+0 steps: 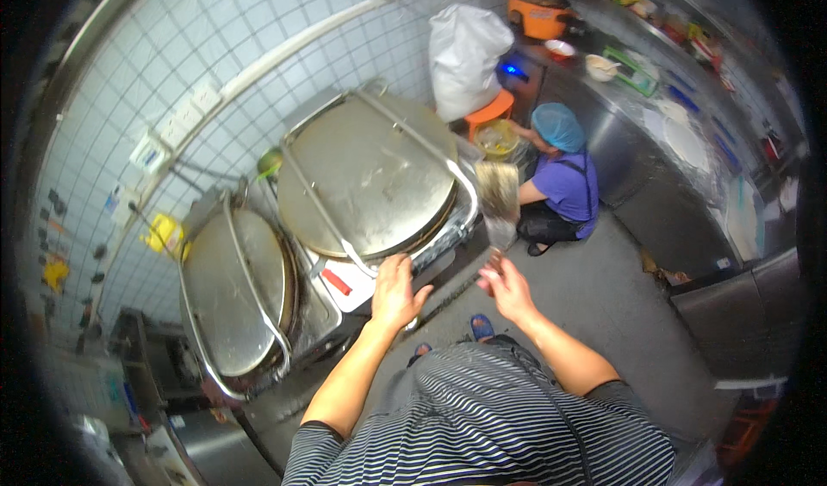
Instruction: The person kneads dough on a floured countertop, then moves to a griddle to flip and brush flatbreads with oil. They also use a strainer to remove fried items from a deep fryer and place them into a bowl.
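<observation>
My right hand (507, 289) grips the handle of a wide flat brush (498, 192), its pale bristles pointing away from me. My left hand (395, 292) is by the near edge of a large round griddle with a metal lid (371, 176), fingers spread near the tubular lid handle; whether it touches the edge I cannot tell. A red object (336, 282) lies on the white panel left of that hand. Farther left stands a second round lidded griddle (239, 292) with a similar bent tubular handle.
A person in a blue hair cover (558, 127) crouches beyond the brush, one hand at a yellow basin (496, 138). Behind are an orange stool (492, 108) and a white sack (466, 60). A steel counter (610, 102) holding bowls runs along the right.
</observation>
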The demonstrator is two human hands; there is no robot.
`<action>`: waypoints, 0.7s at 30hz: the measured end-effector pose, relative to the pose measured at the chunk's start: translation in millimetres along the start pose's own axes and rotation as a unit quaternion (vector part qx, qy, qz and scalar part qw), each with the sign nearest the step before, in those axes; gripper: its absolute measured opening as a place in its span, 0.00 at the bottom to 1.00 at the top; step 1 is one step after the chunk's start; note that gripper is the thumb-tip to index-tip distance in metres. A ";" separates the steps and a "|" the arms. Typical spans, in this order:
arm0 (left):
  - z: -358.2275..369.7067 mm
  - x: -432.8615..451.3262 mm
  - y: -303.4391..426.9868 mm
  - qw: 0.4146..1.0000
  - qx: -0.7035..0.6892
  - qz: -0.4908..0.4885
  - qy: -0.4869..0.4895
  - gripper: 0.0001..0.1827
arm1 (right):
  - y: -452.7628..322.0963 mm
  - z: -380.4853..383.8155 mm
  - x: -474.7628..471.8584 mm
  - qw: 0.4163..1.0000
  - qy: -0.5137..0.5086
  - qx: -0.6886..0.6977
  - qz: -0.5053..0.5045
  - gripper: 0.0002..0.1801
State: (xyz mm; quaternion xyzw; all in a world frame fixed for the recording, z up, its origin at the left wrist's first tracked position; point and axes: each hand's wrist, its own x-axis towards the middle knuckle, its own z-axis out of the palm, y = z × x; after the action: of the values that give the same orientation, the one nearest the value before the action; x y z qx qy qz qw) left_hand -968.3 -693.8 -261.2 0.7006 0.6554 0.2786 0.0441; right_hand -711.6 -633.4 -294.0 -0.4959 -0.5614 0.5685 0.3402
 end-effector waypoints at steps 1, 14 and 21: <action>3.6 2.5 -9.6 1.000 0.031 -0.002 0.004 0.42 | 19.7 -24.8 -11.9 0.998 0.051 -0.039 -0.005 0.18; 47.0 -9.0 -55.3 0.953 0.251 -0.021 -0.165 0.40 | 249.4 -177.7 -202.9 0.738 0.123 -0.369 0.551 0.22; 44.5 -5.9 -52.2 0.952 0.242 -0.035 -0.185 0.39 | 229.4 -159.3 -166.1 0.775 0.118 -0.358 0.508 0.23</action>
State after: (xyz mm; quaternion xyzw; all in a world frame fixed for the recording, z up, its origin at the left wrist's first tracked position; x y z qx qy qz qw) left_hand -994.9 -678.7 -323.0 0.7058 0.7079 -0.0245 0.0033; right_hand -476.0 -773.9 -468.2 -0.8580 -0.3465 0.3537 -0.1367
